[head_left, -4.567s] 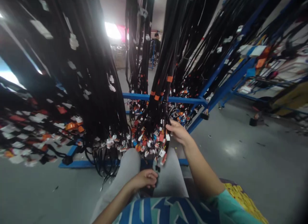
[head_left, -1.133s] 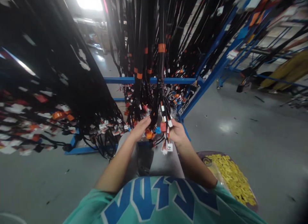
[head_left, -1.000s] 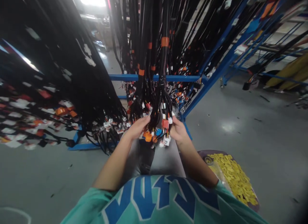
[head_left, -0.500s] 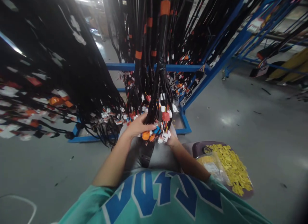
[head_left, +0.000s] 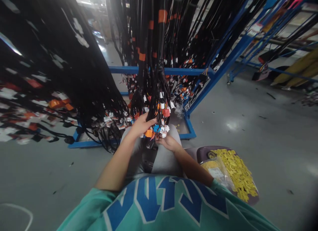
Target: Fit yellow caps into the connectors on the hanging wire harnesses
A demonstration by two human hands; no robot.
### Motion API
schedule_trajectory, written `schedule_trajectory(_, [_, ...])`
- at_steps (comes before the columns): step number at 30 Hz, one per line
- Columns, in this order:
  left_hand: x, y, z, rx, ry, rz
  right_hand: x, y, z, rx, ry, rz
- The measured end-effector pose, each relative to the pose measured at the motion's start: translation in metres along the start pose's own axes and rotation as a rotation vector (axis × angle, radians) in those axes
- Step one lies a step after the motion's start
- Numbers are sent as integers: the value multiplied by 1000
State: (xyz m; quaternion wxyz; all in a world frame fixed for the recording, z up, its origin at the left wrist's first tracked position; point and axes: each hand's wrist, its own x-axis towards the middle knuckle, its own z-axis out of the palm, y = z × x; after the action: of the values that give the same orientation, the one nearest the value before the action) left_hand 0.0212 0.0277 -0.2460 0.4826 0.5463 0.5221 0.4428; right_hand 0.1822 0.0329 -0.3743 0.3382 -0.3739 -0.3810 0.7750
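Many black harnesses (head_left: 159, 52) hang; blue rack (head_left: 198, 72); grey floor (head_left: 248, 125); yellow parts (head_left: 236, 171)

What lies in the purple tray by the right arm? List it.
The purple tray holds a heap of small yellow parts and a clear plastic bag lying on them beside the right arm. The tray's floor beneath the heap is covered, so anything under it cannot be seen.

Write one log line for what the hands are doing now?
left hand: grips hanging wire bundle | right hand: fingers at connectors | yellow parts: beside right arm
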Motion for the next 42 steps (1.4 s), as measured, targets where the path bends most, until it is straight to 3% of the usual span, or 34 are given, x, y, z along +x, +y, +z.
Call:
schedule_trajectory(3, [4, -4, -3, 47, 46, 19, -1, 2, -1, 50, 1, 41])
schedule_trajectory(7, [3, -3, -5, -85, 56, -46, -2, 3, -1, 92, 6, 52])
schedule_trajectory(13, [-5, 9, -4, -481, -100, -241, 0, 6, -2, 123, 13, 56])
schedule_trajectory(19, [-1, 7, 0, -687, -215, -336, 1, 9, -3, 129, 32, 56])
schedule_trajectory(27, [12, 5, 8, -881, -137, -316, -2, 5, -2, 130, 2, 72])
schedule_trajectory(31, [15, 5, 6, -908, -155, -304, -3, 2, -2, 124, -17, 89])
schedule_trajectory(38, [37, -3, 0, -846, -76, -280, 2, -1, 4, 93, 1, 116])
schedule_trajectory(42, [51, -7, -7, -790, -75, -268, 15, -10, 3, 65, 83, 33])
